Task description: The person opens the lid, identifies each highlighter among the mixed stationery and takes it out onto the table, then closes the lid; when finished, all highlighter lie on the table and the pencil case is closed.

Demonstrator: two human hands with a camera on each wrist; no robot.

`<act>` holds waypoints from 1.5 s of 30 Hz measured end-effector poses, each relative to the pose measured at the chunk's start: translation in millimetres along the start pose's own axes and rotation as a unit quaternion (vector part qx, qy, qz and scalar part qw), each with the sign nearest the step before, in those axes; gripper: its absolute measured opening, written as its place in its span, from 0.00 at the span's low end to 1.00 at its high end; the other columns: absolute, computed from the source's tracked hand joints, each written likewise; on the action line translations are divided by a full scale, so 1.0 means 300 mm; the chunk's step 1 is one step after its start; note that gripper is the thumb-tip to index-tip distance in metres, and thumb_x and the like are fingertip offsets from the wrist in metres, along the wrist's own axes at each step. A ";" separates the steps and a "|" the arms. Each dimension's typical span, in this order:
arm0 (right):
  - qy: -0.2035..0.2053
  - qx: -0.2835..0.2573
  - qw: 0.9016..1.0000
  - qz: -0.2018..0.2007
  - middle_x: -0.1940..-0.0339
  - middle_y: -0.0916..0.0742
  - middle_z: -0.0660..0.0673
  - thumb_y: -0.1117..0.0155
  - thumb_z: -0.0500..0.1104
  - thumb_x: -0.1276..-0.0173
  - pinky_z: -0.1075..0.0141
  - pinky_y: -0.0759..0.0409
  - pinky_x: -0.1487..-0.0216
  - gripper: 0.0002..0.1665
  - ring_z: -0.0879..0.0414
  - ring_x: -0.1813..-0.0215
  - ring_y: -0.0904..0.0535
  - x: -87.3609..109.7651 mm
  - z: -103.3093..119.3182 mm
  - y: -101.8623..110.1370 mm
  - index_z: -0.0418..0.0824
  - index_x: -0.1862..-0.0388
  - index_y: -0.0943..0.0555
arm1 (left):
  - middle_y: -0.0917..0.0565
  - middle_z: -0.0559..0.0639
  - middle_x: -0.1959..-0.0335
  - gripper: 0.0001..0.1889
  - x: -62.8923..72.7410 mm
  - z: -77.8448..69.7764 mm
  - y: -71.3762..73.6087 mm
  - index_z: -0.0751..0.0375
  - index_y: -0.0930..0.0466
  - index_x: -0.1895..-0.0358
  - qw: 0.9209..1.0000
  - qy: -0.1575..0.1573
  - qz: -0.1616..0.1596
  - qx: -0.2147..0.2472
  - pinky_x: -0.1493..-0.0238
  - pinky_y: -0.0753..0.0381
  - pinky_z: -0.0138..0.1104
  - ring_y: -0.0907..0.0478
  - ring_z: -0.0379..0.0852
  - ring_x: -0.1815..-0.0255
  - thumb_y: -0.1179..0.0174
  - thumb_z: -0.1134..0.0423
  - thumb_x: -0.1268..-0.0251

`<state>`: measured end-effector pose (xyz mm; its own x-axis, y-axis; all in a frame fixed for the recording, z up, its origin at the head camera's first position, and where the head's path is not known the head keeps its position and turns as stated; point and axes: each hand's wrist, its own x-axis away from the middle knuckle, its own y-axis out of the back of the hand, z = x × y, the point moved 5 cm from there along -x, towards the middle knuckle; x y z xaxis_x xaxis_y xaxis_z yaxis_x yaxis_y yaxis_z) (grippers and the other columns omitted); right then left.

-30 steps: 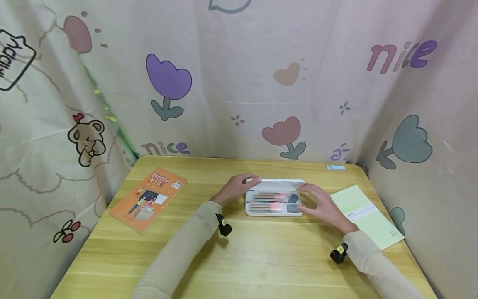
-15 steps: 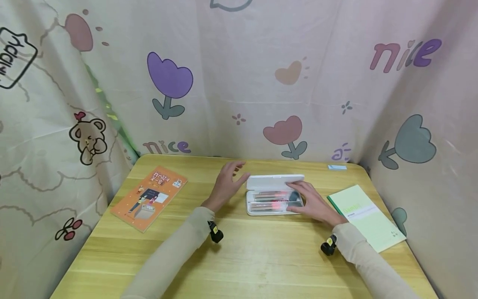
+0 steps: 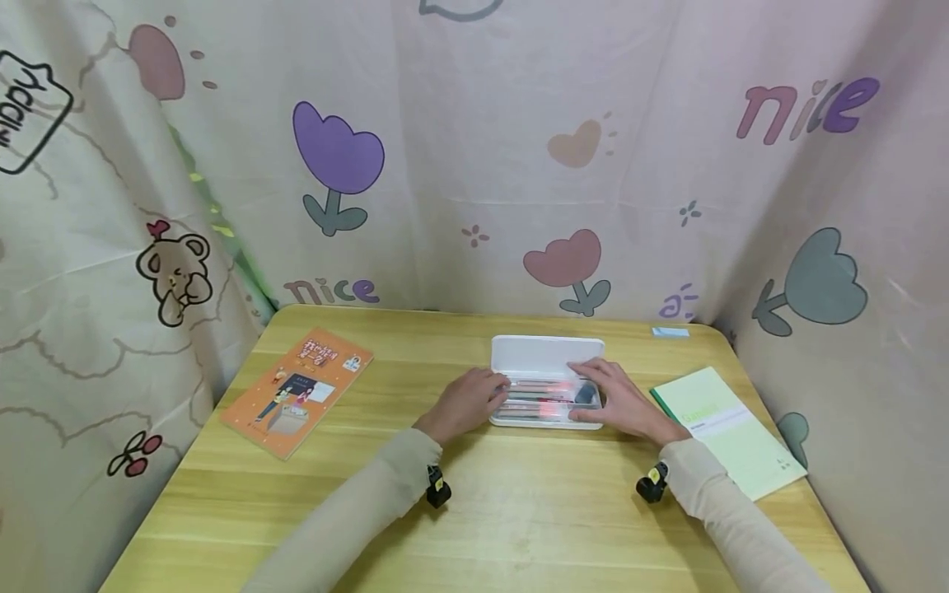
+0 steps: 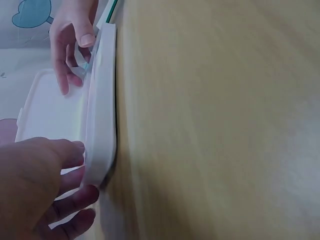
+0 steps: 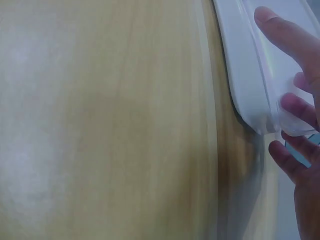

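A white pencil case (image 3: 548,357) lies with its lid raised, holding several slim pens (image 3: 537,410) and a dark item (image 3: 586,393) under clear plastic. At its left end is my left hand (image 3: 465,403), thumb and fingers gripping the corner in the left wrist view. My right hand (image 3: 621,399) spans the right end, thumb at the front and index finger near the hinge. In the right wrist view, a clear plastic part (image 5: 295,124) with a rounded corner sticks out past the case's end, among the right fingers. What each right fingertip touches is partly hidden.
An orange booklet (image 3: 298,395) lies at the left of the wooden table (image 3: 519,527). Right of the case is a pale green notebook (image 3: 730,432). A small light-blue strip (image 3: 670,332) lies near the back edge. Printed curtains (image 3: 460,165) surround the table.
My left hand went off the lid's left edge and came down to the case's left end. The lid has tipped further back. My right hand shifted slightly left.
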<state>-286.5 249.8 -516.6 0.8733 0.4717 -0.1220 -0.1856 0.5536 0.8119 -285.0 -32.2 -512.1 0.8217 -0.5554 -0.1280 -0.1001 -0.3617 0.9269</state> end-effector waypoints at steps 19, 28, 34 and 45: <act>-0.023 0.004 0.999 0.031 0.24 0.28 0.42 0.18 0.69 0.38 0.39 0.25 0.24 0.57 0.44 0.26 0.28 -0.017 -0.020 -0.025 0.46 0.16 0.27 | 0.10 0.47 0.53 0.06 -0.051 -0.042 0.029 0.52 0.11 0.47 0.996 -0.002 0.010 -0.083 0.51 0.12 0.38 0.14 0.46 0.54 0.36 0.61 0.18; -0.016 0.027 0.999 0.025 0.26 0.26 0.44 0.18 0.69 0.39 0.37 0.28 0.25 0.56 0.43 0.26 0.33 -0.015 -0.017 -0.024 0.46 0.19 0.24 | 0.12 0.49 0.51 0.08 -0.053 -0.040 0.031 0.55 0.10 0.46 0.998 -0.001 0.012 -0.062 0.48 0.12 0.39 0.16 0.46 0.51 0.36 0.62 0.18; -0.008 0.020 0.999 0.025 0.27 0.27 0.44 0.17 0.68 0.39 0.36 0.28 0.25 0.56 0.43 0.25 0.33 -0.011 -0.019 -0.026 0.46 0.17 0.26 | 0.13 0.48 0.51 0.07 -0.042 -0.022 0.023 0.55 0.11 0.47 1.000 0.009 0.012 -0.024 0.45 0.13 0.39 0.17 0.45 0.50 0.37 0.61 0.17; 0.011 0.016 0.999 0.037 0.28 0.26 0.46 0.17 0.66 0.38 0.42 0.26 0.29 0.56 0.47 0.28 0.32 -0.015 -0.022 -0.024 0.44 0.18 0.26 | 0.12 0.48 0.53 0.08 0.064 0.135 0.129 0.55 0.11 0.46 0.995 0.049 -0.081 0.038 0.50 0.14 0.39 0.19 0.43 0.55 0.36 0.60 0.18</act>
<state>-292.1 248.4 -525.7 0.8476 0.5254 -0.0739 -0.2336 0.4947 0.8371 -295.7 -87.2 -493.1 0.8809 -0.4110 -0.2348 -0.0010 -0.4976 0.8674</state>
